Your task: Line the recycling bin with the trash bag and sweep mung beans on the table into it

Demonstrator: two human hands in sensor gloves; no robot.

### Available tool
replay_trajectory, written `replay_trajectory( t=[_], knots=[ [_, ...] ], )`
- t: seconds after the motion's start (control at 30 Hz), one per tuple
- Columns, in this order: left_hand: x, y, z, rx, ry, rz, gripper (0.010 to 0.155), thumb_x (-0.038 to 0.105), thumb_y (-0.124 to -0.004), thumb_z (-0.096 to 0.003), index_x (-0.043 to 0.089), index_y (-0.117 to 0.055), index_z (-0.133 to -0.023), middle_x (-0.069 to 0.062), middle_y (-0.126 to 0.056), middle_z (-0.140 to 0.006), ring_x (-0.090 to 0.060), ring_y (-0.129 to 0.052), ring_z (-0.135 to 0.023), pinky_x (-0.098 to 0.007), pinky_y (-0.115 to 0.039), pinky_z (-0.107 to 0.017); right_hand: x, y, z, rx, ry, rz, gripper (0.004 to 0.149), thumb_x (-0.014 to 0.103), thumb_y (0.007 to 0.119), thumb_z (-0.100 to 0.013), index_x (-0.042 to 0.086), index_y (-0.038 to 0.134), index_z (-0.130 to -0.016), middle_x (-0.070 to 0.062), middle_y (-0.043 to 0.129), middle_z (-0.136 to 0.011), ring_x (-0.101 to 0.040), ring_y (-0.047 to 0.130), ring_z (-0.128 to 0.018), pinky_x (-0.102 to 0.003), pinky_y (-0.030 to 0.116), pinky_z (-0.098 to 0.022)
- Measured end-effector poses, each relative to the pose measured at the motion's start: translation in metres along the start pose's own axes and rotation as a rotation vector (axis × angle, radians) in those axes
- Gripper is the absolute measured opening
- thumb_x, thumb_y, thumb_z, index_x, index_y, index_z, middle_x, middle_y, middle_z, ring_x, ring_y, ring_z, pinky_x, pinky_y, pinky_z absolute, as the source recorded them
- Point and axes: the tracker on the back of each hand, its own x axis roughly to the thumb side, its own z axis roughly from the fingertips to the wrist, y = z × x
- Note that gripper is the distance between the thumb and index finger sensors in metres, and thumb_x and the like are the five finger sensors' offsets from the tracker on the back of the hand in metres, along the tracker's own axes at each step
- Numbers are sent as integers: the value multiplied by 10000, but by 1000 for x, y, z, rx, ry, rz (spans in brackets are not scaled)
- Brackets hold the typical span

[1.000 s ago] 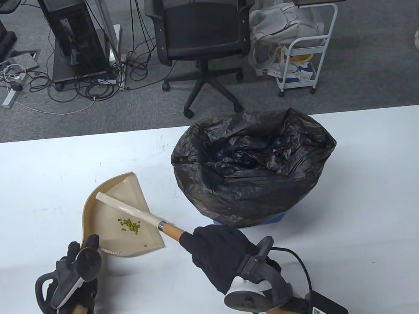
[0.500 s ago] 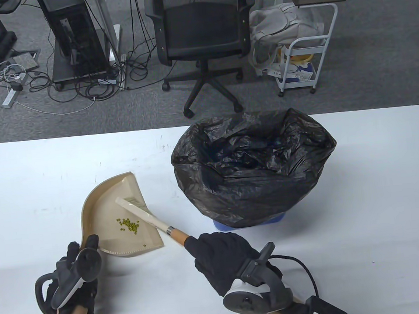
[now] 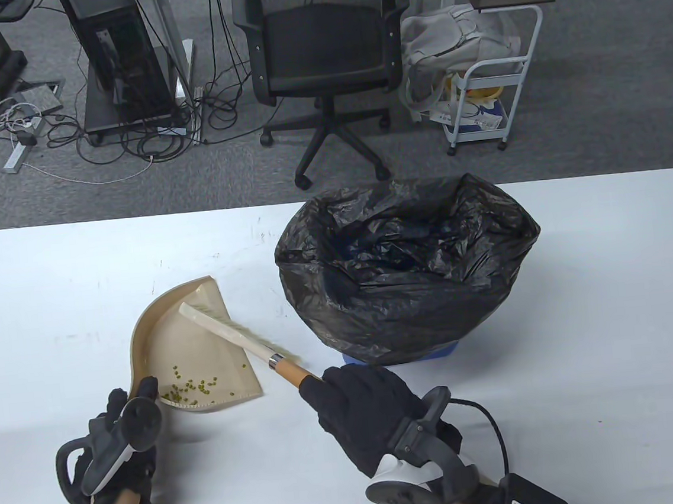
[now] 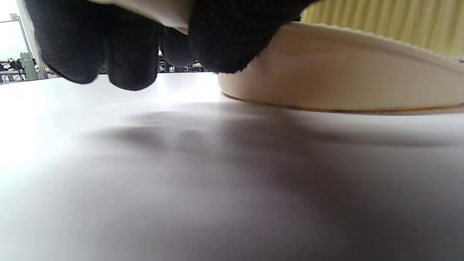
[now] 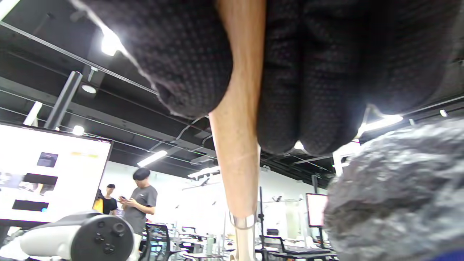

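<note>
I am at the sweeping step, with the lining step apparently done: a black trash bag (image 3: 409, 269) already covers the recycling bin (image 3: 403, 355), whose blue base peeks out just below the bag at the centre of the table view. The bag's mouth gapes open toward the camera.

At lower left of that view, my left hand (image 3: 122, 439) grips the near end of a beige dustpan (image 3: 160, 340) that lies on the white desk (image 3: 614, 296); the left wrist view shows my gloved fingers (image 4: 130, 47) curled over the pan's edge, with the pan's underside resting on the desk. The mung beans (image 3: 192, 388) lie scattered inside the pan, gathered toward its near rim, close to my left hand. I can see no stray beans on the desk, though any would be small.

My right hand (image 3: 369, 409), at lower centre, is clenched round the wooden handle of a small brush (image 3: 244, 344). The brush runs up and left from that hand, its pale head lying across the right side of the pan.

I judge the next move is to lift the brush clear, then raise the pan level, carry it right over the bag's opening, and tip it. The risks are spilling beans from the pan's open edge, and the loose bag folding inward.
</note>
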Motion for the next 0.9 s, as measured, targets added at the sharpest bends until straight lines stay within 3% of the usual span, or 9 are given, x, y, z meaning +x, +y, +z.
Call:
replay_trajectory(
  t=[0.23,0.53,0.73,0.9],
  knots=[
    [0,0,0,-3,-2,2,717,83,-842,-494,285,-560,-1122,-296,-683,-1124,-636,-854,-880,-728,-800,-571,-2,9,7,37,66,-74,491,254,900,-427,70,916,-881,-287,1038,-651,-465,1076,-518,-600,878,-382],
    [1,-1,0,4,-5,3,716,90,-843,-494,284,-559,-1123,-298,-689,-1119,-632,-864,-872,-720,-809,-568,13,17,7,-6,-3,-236,493,251,900,-422,87,911,-887,-284,1032,-671,-464,1073,-538,-600,877,-398],
    [2,-3,-1,-5,-21,14,721,110,-840,-499,288,-539,-1129,-308,-687,-1115,-622,-870,-871,-704,-817,-570,8,2,8,-89,-30,-167,491,255,899,-422,94,911,-885,-280,1032,-671,-459,1073,-539,-597,877,-401],
    [0,-2,0,7,-33,30,719,208,-846,-509,288,-505,-1137,-296,-686,-1121,-600,-873,-880,-678,-824,-578,-6,-14,14,-83,20,-82,492,261,901,-423,84,916,-882,-277,1039,-658,-459,1077,-528,-597,879,-392]
  ],
)
